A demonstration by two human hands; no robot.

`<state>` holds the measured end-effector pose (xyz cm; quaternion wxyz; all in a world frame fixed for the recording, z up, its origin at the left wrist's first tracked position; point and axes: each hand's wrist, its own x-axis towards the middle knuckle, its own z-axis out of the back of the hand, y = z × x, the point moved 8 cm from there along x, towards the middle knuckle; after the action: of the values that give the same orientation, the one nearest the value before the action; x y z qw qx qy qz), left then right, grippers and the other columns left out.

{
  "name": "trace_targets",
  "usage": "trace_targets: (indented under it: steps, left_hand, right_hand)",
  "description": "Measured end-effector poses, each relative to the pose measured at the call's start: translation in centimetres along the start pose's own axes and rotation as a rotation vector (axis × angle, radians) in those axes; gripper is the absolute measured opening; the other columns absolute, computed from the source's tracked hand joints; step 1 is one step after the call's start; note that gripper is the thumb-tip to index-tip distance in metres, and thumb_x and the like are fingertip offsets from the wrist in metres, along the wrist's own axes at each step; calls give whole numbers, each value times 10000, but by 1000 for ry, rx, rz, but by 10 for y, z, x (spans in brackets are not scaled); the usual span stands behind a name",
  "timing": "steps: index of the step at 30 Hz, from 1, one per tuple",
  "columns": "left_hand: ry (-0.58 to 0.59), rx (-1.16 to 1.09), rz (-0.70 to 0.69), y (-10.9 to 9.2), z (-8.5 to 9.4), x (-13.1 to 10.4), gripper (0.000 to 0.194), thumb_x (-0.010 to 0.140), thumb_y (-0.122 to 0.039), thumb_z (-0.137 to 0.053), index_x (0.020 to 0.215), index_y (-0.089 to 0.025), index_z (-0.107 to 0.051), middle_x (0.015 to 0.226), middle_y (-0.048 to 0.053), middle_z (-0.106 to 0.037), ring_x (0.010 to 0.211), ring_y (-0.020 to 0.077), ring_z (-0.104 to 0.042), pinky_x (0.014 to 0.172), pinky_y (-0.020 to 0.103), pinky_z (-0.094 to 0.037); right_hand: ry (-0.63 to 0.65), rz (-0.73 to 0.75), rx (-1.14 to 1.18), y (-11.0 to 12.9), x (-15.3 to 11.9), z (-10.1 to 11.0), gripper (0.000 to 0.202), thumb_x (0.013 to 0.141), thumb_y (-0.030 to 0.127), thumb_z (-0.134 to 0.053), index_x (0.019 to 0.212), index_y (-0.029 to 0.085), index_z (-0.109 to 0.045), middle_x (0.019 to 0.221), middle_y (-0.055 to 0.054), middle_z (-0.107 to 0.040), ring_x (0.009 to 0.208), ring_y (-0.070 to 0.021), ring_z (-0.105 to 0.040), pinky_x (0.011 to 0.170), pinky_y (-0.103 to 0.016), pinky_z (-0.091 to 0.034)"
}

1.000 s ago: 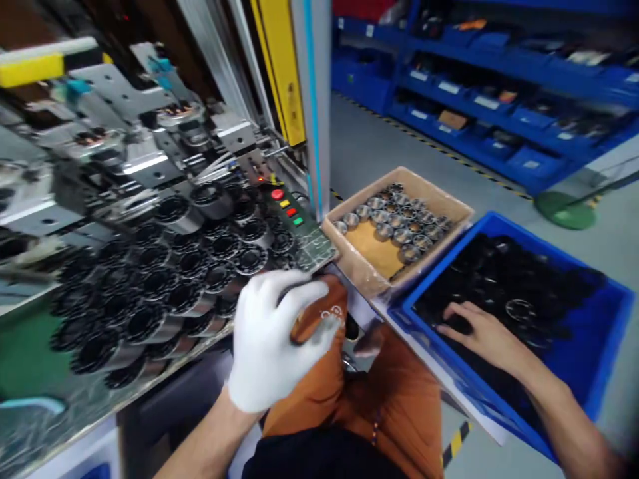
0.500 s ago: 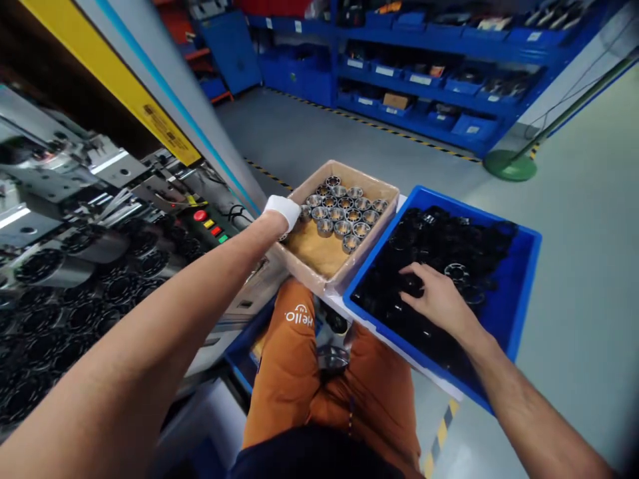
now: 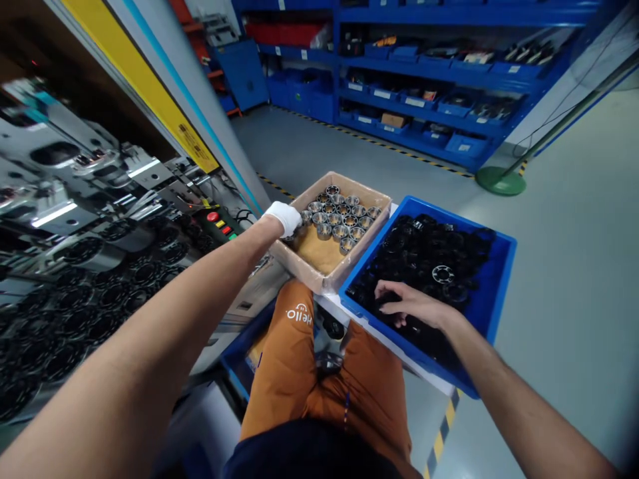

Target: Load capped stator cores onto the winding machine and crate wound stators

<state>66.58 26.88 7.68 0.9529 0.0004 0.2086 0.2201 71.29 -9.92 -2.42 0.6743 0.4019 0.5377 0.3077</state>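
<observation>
My left hand [image 3: 284, 218], in a white glove, reaches over the left wall of a cardboard box [image 3: 312, 274]. Its fingers curl down beside the metal bearing rings [image 3: 329, 218], and whatever they grip is hidden. The silvery rings stand in rows on the brown bottom of the box. In the blue bin [image 3: 499, 293] to the right, a heap of black ring-shaped parts [image 3: 414, 249] fills most of the space. My bare right hand [image 3: 407, 305] is down in this heap near the bin's front left, thumb and fingers bent around a dark part that barely shows.
At left stands a machine with a yellow strip [image 3: 144, 80], a button panel [image 3: 219, 225] and many dark-topped metal cylinders [image 3: 90, 256]. Blue shelves [image 3: 424, 86] line the back. A green pole base [image 3: 500, 181] stands on the floor. My knees are under the bin's support.
My right hand has shifted left through the black parts, its fingers drawn closer together. My left hand stays at the box's left wall, with more of the glove showing. The view has shifted slightly.
</observation>
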Motion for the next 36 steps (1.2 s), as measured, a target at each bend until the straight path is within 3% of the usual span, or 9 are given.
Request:
trace_targets:
  steps: [4,9,12,15,17,19,24,28,36]
  left_hand:
    - [-210,-204,-72,-4,32,-37,366,908,-331,-810,1251,-212,-863,1388,164,-770,1412,465,-702,1256,603,-487]
    - [-374,-747,-200,-30,22,-123,601,1037,-352,-553,1622,-218,-577,1596,144,-680,1370,292,-740,1113,420,-629]
    - [-105,-1937,-295,-62,-27,-181,721,867,-286,-728,1573,-249,-587,1519,137,-748,1162,287,-813,899,398,-683]
    - [218,-2441,-296,-106,-77,-236,546,834,-390,-808,1336,-185,-741,1276,156,-838,879,265,-800,712,371,-668]
    - [275,-2507,-206,-124,-106,-262,564,969,-657,-739,1222,-155,-783,1159,175,-853,743,247,-762,561,332,-606]
    - [158,-2495,-82,-127,-127,-278,656,1025,-798,-670,1187,-175,-797,1092,150,-858,750,249,-779,529,311,-589]
    - [-261,-2365,-80,-106,-120,-301,535,1045,-708,-716,1337,-267,-795,1207,89,-856,1195,344,-828,988,486,-726]
    - [-330,-2220,-186,-97,-102,-311,489,1166,-600,-537,1369,-246,-806,1398,100,-804,1373,356,-750,1238,539,-605]
    - [-447,-2177,-268,-84,-108,-323,378,1191,-490,-506,1306,-260,-784,1276,65,-771,1214,287,-740,1108,429,-621]
  right_hand:
    - [61,-21,1,-2,-1,-11,420,762,387,-900,1127,217,-778,983,-13,-749,677,-154,-695,529,-237,-549]
    - [-159,80,31,4,-1,3,410,786,405,-872,1117,226,-710,1000,7,-659,656,-109,-569,486,-209,-421]
    - [-325,169,52,17,-14,6,399,863,470,-812,1140,248,-631,1029,10,-614,626,-94,-493,476,-216,-359]
    - [-413,262,48,41,-45,-17,360,908,426,-801,1187,265,-641,1116,-18,-643,717,-131,-549,539,-249,-425]
    - [-442,347,-5,68,-71,-46,444,856,339,-889,1260,286,-713,1248,-44,-667,922,-188,-643,668,-277,-518]
    - [-452,520,-137,108,-99,-81,523,833,269,-954,1324,305,-777,1269,-53,-680,1058,-231,-668,788,-310,-572]
    - [-537,861,-298,180,-135,-147,619,842,278,-1046,1414,287,-810,1228,-65,-758,1032,-250,-723,873,-390,-660]
    - [-592,843,-320,188,-127,-166,555,867,292,-1053,1382,307,-844,1255,-74,-777,1068,-265,-754,929,-423,-687]
    - [-560,763,-339,183,-117,-183,574,896,283,-1017,1432,371,-832,1292,-75,-794,1067,-278,-791,744,-375,-702]
